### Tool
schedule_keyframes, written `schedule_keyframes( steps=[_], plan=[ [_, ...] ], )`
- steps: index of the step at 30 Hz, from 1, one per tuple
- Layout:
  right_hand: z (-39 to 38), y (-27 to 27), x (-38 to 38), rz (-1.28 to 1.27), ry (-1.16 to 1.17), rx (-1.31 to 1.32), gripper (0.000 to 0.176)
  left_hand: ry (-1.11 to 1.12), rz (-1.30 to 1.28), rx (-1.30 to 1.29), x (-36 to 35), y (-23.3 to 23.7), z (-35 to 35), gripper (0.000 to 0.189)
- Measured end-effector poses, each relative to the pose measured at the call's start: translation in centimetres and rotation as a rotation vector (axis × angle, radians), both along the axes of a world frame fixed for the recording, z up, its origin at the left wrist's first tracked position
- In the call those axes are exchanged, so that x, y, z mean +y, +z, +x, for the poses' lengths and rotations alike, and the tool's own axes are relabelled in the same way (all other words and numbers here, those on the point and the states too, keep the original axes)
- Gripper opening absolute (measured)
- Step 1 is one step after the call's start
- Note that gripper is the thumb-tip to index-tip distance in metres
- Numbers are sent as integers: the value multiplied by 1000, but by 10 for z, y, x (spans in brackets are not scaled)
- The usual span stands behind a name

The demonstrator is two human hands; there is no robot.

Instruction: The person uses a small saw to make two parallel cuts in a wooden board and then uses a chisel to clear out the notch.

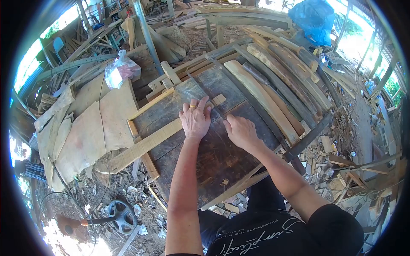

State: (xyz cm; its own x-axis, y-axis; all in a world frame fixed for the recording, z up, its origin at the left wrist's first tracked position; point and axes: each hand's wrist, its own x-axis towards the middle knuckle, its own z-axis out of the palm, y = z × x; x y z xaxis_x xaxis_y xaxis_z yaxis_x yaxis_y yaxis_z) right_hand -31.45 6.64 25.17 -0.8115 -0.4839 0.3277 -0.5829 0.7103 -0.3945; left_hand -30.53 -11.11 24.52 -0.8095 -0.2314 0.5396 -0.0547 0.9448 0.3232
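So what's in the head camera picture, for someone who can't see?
The left hand lies flat on a long pale wooden strip across a dark worktable; the right hand is curled beside it. Curved planks lie alongside.

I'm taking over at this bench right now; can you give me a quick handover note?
Left hand lies flat, fingers spread, pressing the long wooden strip onto the dark table.
Right hand is curled beside it near the strip's far end; whether it holds anything is hidden.
Curved planks lie at the table's right.
Done: strip laid across the table.
Remaining: no cut shows in it.
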Motion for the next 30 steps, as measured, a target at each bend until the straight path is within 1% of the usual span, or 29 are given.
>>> schedule_keyframes(
  steps=[8,10,13,14,16,17,19,23,26,28,30],
  plan=[
    [-29,-4,-37,-12,-38,13,24,-6,-28,20,1,-1,-2,37],
    [-28,-1,-30,-9,-47,-4,25,12,-32,4,1,-1,-2,36],
    [-19,11,-16,33,15,-50,30,24,-32,-1,5,1,-3,37],
    [-13,7,-10,31,10,-52,30,47,-34,4,5,2,-2,38],
    [0,-1,-2,21,3,36,30,39,-57,-33,5,7,0,38],
    [0,-2,-2,23,1,33,30,30,-78,-72,6,7,1,39],
    [5,0,-3,-5,-37,11,28,22,-67,-67,4,3,-1,38],
    [-17,-4,-21,-57,0,3,27,-1,-60,-41,3,1,-2,37],
    [-20,0,-32,-27,-27,-32,27,11,-52,-59,3,2,-1,37],
    [-21,-3,-33,-47,-65,-13,26,9,-71,-56,3,2,0,37],
    [-25,-10,-37,-108,-97,63,25,-17,-86,-45,6,4,-1,38]
  ],
)
